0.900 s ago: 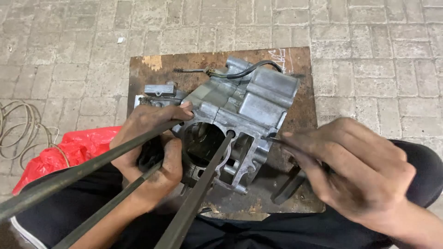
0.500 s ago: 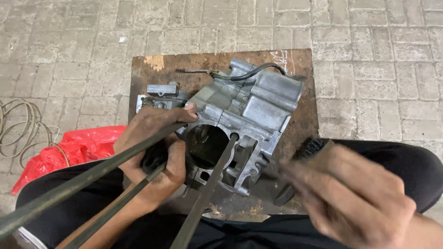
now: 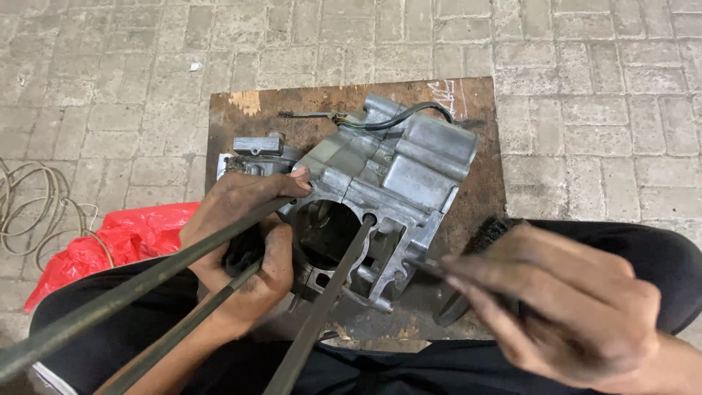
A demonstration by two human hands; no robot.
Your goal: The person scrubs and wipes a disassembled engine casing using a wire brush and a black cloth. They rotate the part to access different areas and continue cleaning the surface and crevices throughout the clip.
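Left hand (image 3: 245,241) clamped on the grey engine casing (image 3: 387,190) beside the bore, steadying it on the wooden board (image 3: 234,117). Right hand (image 3: 563,307) closed on a thin metal tool (image 3: 428,268) — tip touching the casing's lower edge.

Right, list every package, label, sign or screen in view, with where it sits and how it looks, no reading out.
Red plastic bag: crumpled on the paving at the left, beside the person's leg and the coiled wire.
White scrawl: faint chalk-like marks on the far right corner of the brown board under the engine case.
No signs or screens show.
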